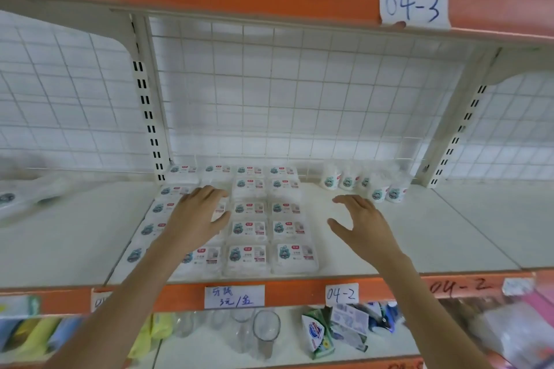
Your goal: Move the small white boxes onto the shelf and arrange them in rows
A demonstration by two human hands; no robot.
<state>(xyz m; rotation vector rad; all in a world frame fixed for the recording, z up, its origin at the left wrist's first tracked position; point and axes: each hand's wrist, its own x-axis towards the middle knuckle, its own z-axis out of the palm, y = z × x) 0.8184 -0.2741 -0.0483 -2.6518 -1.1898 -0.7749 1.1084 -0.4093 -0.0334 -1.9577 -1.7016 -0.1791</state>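
**Boxes Nearly Squared Up on the Shelf**

Nearest the camera, below both forearms, a lower shelf held clear drinking glasses point(265, 329) and a few soap packets point(314, 335). Above its orange edge strip, a handwritten price tag point(234, 296) sat between the two wrists.

The left hand point(198, 213) lay flat, fingers straight and relaxed, resting on the small white boxes point(248, 229) in the second column from the left; it gripped nothing. The right hand point(359, 222) hovered open over the bare shelf point(449, 234), just right of the block, fingers spread and slightly curved, holding nothing.

The boxes already stood on the shelf in four columns reaching back to the wire grid point(299, 93), the rows close together and fairly even. Beyond the right hand, a cluster of small white tubs point(374, 186) stood apart from them. To the far left of the left hand lay a blurred plastic bag point(27, 198).

The boxes looked light, with thin plastic walls that would probably flex and slide easily on the smooth shelf. Judging by that, pressing them by the flat sides or pinching across the short edges would suit them better than squeezing the lids.
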